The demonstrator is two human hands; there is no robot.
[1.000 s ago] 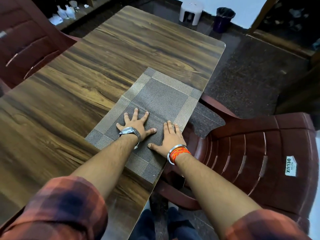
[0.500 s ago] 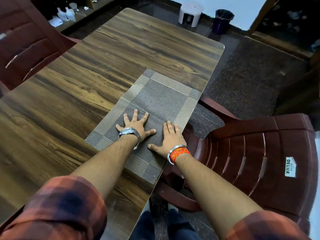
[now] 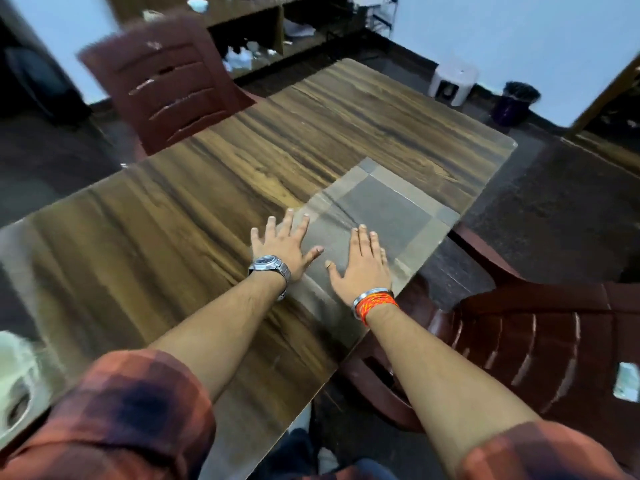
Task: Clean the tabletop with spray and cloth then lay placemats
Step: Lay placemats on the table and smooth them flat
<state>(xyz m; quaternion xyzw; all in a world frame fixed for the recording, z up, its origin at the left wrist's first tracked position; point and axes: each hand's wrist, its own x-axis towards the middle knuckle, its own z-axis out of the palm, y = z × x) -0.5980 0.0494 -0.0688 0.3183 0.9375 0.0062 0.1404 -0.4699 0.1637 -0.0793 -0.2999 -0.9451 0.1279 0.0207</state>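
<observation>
Placemat: one, laid at surface right edge. Left hand, right hand: flat, fingers spread, holding nothing. Further placemats seemingly outstanding.

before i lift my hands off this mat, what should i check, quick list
1. Placemat lies on the table: ok, by the right edge.
2. Mat flat, no creases: cannot tell, the picture is blurred.
3. No overhang at the table's right edge: cannot tell; the mat's side runs right along that edge.
4. Hands free: ok, left hand and right hand are open with straight fingers and hold nothing.
5. Other places set: not ok, only this one mat shows.
6. Near left corner free of clutter: cannot tell, a blurred pale thing sits there.
</observation>
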